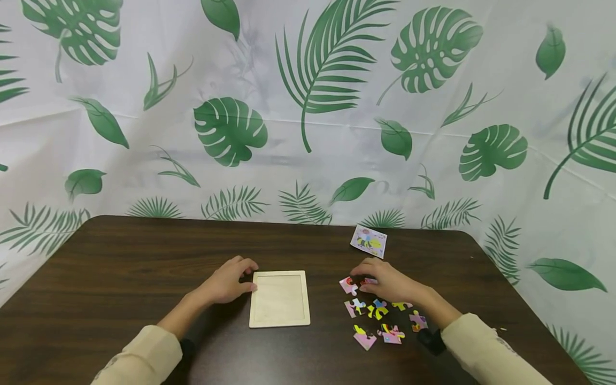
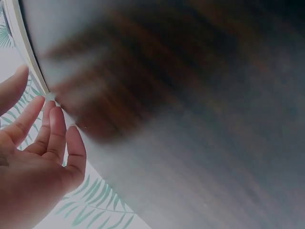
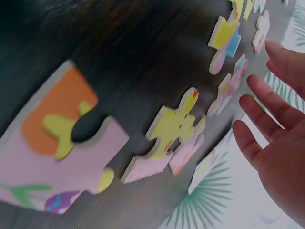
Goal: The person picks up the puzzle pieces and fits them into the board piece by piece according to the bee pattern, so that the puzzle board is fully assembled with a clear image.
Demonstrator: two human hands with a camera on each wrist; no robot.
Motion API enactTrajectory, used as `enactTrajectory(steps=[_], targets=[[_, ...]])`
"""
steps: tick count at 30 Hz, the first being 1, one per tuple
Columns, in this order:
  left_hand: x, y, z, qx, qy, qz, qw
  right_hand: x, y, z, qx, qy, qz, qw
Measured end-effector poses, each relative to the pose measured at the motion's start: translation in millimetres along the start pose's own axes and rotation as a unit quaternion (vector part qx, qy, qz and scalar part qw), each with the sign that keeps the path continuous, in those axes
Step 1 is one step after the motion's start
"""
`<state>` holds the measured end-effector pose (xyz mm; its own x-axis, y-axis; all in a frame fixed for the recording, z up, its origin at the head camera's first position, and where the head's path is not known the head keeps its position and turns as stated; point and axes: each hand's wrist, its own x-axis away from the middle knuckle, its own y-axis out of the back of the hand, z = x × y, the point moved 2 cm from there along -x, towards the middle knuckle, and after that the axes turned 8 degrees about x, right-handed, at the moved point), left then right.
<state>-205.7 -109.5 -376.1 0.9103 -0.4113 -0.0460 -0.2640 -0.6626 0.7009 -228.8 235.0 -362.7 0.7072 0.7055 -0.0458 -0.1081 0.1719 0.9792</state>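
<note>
Pink and yellow puzzle pieces (image 1: 392, 337), flat with pale cut edges, rounded knobs and hollow notches, lie loosely grouped to the right of a square tray (image 1: 280, 324) of pale, smooth wood with a raised rim. Over the farthest pieces, the right hand (image 1: 387, 279) reaches inward, relaxed and open, its fingers softly bent and parted from the thumb. Beside the tray's left edge, the left hand (image 1: 225, 282) is likewise open, fingers gently curved, thumb tip at the rim; whether it touches is unclear. Both forearms slant inward from cream sleeves (image 1: 486, 347). Beyond the pieces lies a thin bee-printed card (image 1: 369, 242) on the dark wood-grain table (image 1: 144, 262), backed by creased white leaf-patterned cloth (image 1: 269, 64).
</note>
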Motion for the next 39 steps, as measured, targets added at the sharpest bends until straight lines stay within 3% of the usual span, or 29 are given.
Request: enactTrajectory(steps=[15, 39], targets=[[-4.2, 3.8, 6.2, 0.021, -0.030, 0.008, 0.9993, -10, -6, -6, -0.001, -0.022, 0.036, 0.999], [-7.7, -0.5, 6.8, 0.011, -0.032, 0.008, 0.9994, -12, -11, -5, 0.000, -0.024, 0.011, 1.000]])
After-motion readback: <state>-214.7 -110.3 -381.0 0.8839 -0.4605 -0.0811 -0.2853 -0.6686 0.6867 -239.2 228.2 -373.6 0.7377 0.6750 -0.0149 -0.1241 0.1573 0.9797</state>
